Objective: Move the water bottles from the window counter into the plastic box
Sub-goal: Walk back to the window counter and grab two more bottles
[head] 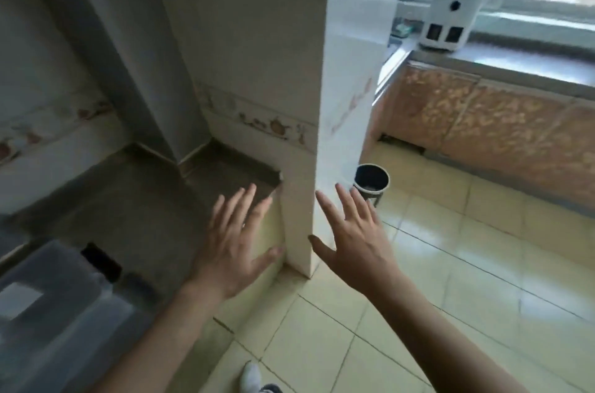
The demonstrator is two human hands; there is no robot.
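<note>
My left hand [236,244] and my right hand [352,239] are both stretched forward with fingers spread, holding nothing, one on each side of a white tiled pillar [322,103]. The translucent plastic box [54,305] sits at the lower left on a dark counter [128,199]. The window counter [515,61] runs along the upper right under the window. No water bottle shows in the view, which is blurred.
A white boxy appliance [447,19] stands on the window counter. A small dark bin [371,182] sits on the tiled floor [450,264] behind the pillar. Orange-patterned cabinet doors [483,122] run below the window counter. My shoe [252,378] shows at the bottom.
</note>
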